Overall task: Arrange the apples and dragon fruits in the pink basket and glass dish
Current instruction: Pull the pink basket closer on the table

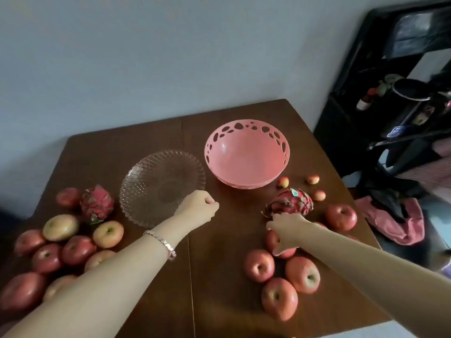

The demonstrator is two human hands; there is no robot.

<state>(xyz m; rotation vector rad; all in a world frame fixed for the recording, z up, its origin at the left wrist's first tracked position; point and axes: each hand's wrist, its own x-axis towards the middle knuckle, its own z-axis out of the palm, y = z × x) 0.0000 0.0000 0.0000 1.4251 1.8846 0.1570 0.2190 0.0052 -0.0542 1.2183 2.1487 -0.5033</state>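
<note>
Brown wooden table (219, 276) against a pale wall. Far left: a cluster of apples (78, 250), mostly red and a few yellowish, is lying at the table's left edge, partly hidden by the left forearm. Just behind them a dragon fruit (97, 203) is sitting upright, touching the nearest yellowish apple. Next right: the glass dish (156, 176), ridged and clear, is sitting empty. The left hand (199, 207) is hovering over the dish's near right rim, fingers curled into a loose fist and gripping nothing visible; a beaded bracelet (162, 242) is circling its wrist. Right of centre: the pink basket (246, 154), with cut-out holes round its rim, is standing empty just beside the dish. In front of the basket a second dragon fruit (291, 201), bearing a small green sticker, is lying on its side. The right hand (286, 230) is reaching in just below it, fingers spread and closing over a red apple (274, 241); a firm grip cannot be confirmed. More red apples (280, 284) are lying near and right of it; three small pinkish fruits (313, 179) are sitting beside the basket. Far right: a dark shelf unit (390, 93).
</note>
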